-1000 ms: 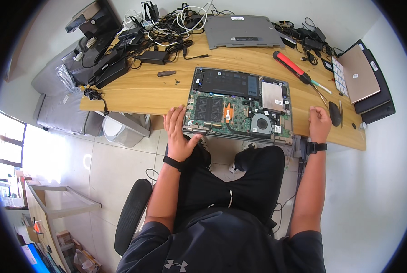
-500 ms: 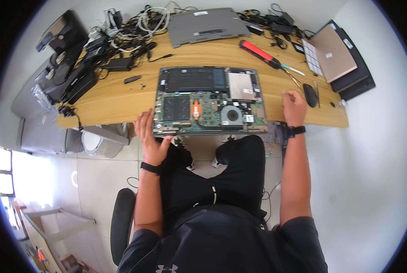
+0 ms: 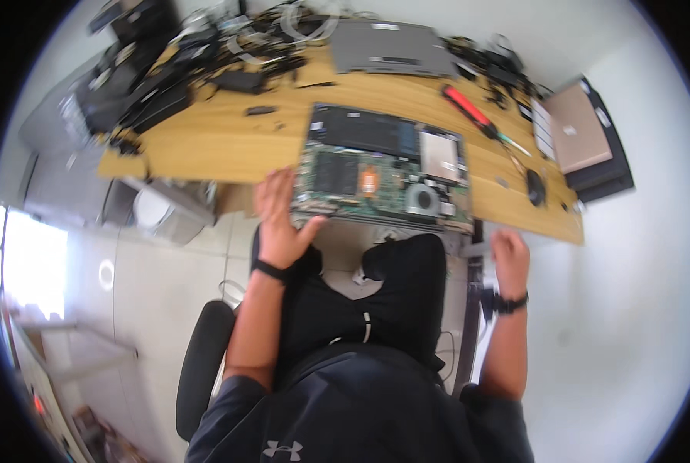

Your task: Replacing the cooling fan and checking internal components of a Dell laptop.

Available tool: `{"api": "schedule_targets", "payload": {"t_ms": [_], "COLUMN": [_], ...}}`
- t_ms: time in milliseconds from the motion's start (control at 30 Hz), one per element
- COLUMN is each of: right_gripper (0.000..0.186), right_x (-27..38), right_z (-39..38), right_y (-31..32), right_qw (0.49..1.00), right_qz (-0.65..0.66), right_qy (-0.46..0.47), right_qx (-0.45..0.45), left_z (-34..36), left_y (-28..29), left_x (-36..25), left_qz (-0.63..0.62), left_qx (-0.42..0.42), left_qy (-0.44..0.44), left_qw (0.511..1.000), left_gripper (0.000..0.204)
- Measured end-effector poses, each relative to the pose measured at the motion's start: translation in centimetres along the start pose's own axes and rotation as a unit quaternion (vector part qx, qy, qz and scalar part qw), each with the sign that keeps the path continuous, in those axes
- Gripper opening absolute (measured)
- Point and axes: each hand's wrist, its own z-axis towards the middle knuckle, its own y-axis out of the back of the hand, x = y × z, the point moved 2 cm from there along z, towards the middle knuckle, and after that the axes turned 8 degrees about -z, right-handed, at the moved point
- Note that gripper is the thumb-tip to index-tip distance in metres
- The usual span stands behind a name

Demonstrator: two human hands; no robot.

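Observation:
An opened laptop base (image 3: 397,176), its green circuit board, round fan and black battery bare, lies at the front edge of the desk. At its left front corner rests my left hand (image 3: 282,214), fingers stretched along the side and thumb apart by the front edge, touching it without a grip. My right hand (image 3: 510,258) is off the desk's front edge, right of the laptop base, with its fingers curled closed. Whatever may be in those fingers is hidden. A red and black screwdriver-like tool (image 3: 468,110) lies behind on the right.
A grey laptop cover (image 3: 391,48) lies at the back. Tangled cables and black adapters (image 3: 237,80) crowd the back left. A black mouse (image 3: 536,187) sits near the right edge, before a rose-gold laptop (image 3: 584,130) leaning by the wall. A small dark piece (image 3: 260,110) lies left.
My right hand has drawn back from the desk top toward my body, still closed. My left hand stays at the laptop base's left corner. The view has shifted and tilted.

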Motion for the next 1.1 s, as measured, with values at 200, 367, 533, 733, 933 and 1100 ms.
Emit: {"api": "schedule_targets", "payload": {"t_ms": [200,367,533,733,933,1100], "right_gripper": [0.063,0.076,0.070,0.039,0.016,0.015], "right_x": [-1.3,-0.4,2.3,3.3,2.4,3.0], "right_z": [-11.8,-14.4,-10.0,-6.0,-5.5,-5.9], "right_y": [-7.8,-10.6,-8.5,-7.5,-10.8,-14.2], "right_qw": [0.960,0.930,0.971,0.993,0.991,0.988], "right_qz": [-0.248,-0.319,-0.221,-0.095,-0.035,-0.039], "right_qy": [0.066,0.058,0.054,0.012,-0.113,-0.102], "right_qx": [0.115,0.177,0.067,-0.075,0.056,0.107], "left_z": [0.1,0.1,0.3,0.5,0.3,0.0], "left_y": [0.1,0.5,0.8,1.0,0.4,-0.5], "left_x": [-0.3,-0.7,-1.0,-1.2,-0.7,-0.1], "left_qz": [-0.016,-0.020,-0.020,-0.041,-0.017,0.019], "left_qx": [-0.019,-0.006,0.007,0.017,0.040,0.021], "left_qy": [-0.001,0.016,0.017,0.038,0.064,0.049], "left_qw": [1.000,1.000,1.000,0.998,0.997,0.998], "left_gripper": [0.090,0.091,0.092,0.095,0.099,0.106]}}
